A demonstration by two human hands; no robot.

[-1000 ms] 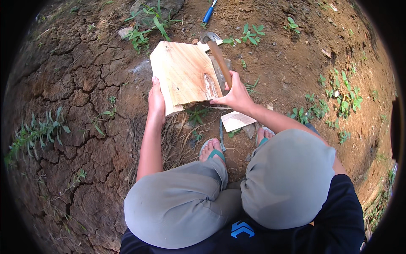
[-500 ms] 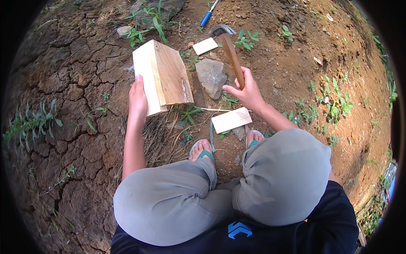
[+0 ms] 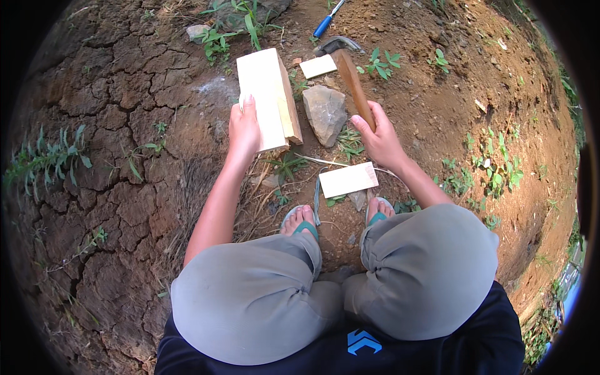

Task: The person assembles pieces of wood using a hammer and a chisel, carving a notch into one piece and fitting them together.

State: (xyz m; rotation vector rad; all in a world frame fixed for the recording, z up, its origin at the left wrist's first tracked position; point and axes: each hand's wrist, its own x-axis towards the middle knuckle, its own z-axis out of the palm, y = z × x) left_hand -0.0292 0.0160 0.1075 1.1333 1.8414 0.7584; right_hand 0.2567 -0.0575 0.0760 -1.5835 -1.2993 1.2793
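My left hand [image 3: 244, 130] grips a wooden piece made of boards joined at an angle [image 3: 262, 94], its pale broad face turned up toward me and its other side mostly hidden. In my right hand [image 3: 379, 134] is the wooden handle of a claw hammer [image 3: 354, 84], its dark metal head pointing away from me. Between the two hands a grey stone [image 3: 325, 115] lies on the dirt. One small pale board [image 3: 318, 66] rests beyond the stone, and another short board [image 3: 349, 180] lies just in front of my feet.
A blue-handled tool [image 3: 324, 25] lies at the far side, its end cut off by the view. Cracked dry soil [image 3: 119, 125] spreads on the left. Low green plants [image 3: 497, 162] grow on the right, and a larger rock [image 3: 250, 15] sits at the back.
The joined boards have swung to the right and turned, so the grained side now faces away and the pale face shows. The hammer stays in my right hand, little changed.
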